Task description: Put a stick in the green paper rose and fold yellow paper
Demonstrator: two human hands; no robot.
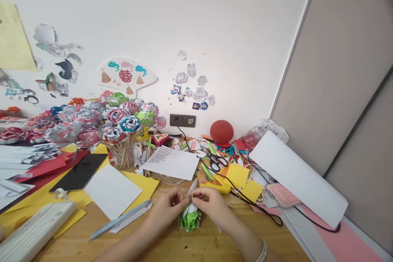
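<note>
A green and white paper flower (189, 217) hangs head down just over the wooden table (172, 249), pinched at its stem end by both hands. My left hand (172, 204) comes in from the left, its thumb and forefinger closed on the flower's upper end. Opposite it, my right hand (211, 204) pinches the same spot, and the fingertips of both nearly meet. A thin white strip or stick (192, 187) shows just behind the fingers. What exactly lies between the fingertips is too small to make out.
Finished paper flowers on sticks (123, 118) stand in a clear container at the back left. Black scissors (218, 163), paper scraps and yellow square papers (238, 175) lie beyond the right hand. A blue pen (119, 219), white sheet (113, 191) and phone (79, 172) lie left.
</note>
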